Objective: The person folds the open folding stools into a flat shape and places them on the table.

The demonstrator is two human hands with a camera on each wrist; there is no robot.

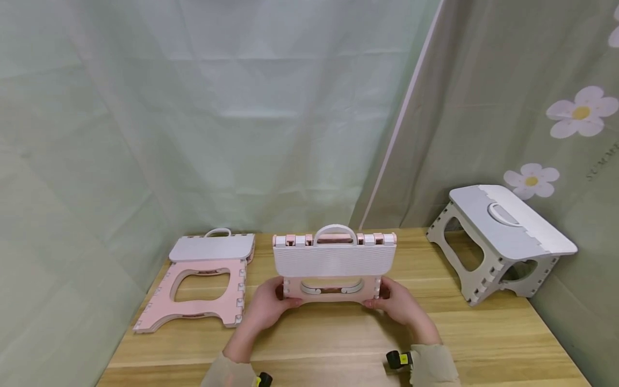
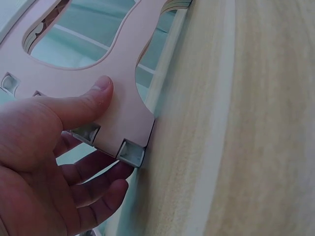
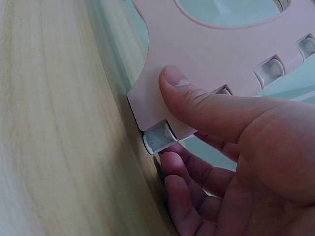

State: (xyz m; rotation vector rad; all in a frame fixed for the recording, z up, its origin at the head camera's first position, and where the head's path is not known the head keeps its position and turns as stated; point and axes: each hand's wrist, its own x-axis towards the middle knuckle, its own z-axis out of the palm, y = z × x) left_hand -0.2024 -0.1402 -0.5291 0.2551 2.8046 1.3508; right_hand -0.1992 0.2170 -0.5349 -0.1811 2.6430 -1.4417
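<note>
A pink and white folding step stool point(image 1: 333, 260) stands upright and folded in the middle of the table, its white carry handle point(image 1: 336, 230) on top. At its lower left corner my left hand point(image 1: 267, 305) grips the pink leg panel point(image 2: 118, 103), thumb flat on the near face and fingers behind the edge. My right hand point(image 1: 397, 302) grips the opposite lower corner the same way, its thumb point(image 3: 192, 98) across the pink face. In both wrist views the foot of the panel is right at the tabletop.
Another pink and white folding stool point(image 1: 208, 287) lies flat at the left of the wooden table point(image 1: 333, 355). A grey and white stool point(image 1: 503, 226) stands unfolded on its legs at the right. Pale green curtains point(image 1: 271, 118) hang close behind and along both sides.
</note>
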